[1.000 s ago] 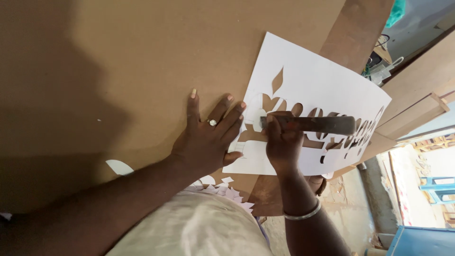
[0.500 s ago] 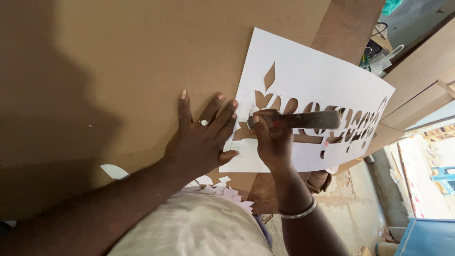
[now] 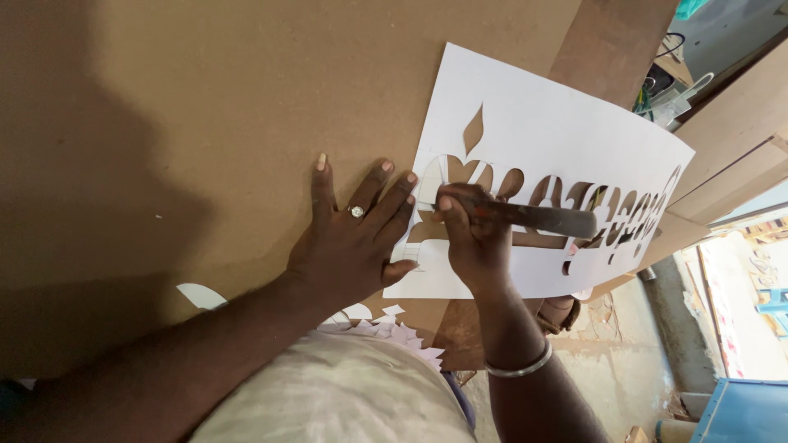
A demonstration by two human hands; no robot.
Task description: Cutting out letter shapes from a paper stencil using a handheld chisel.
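Left hand (image 3: 349,246) lies flat at the centre of the frame, fingers spread, a ring (image 3: 357,212) on one of them, pressing on the brown board (image 3: 205,123) with its fingertips over the left edge of the white paper sheet (image 3: 558,139). Right hand (image 3: 472,238), just beside it, is closed tight around a dark-handled knife (image 3: 533,217), the tip down on the sheet where shapes are cut out. The sheet runs from centre toward the upper right, and white paper scraps (image 3: 386,324) lie at the board's near edge, below the hands.
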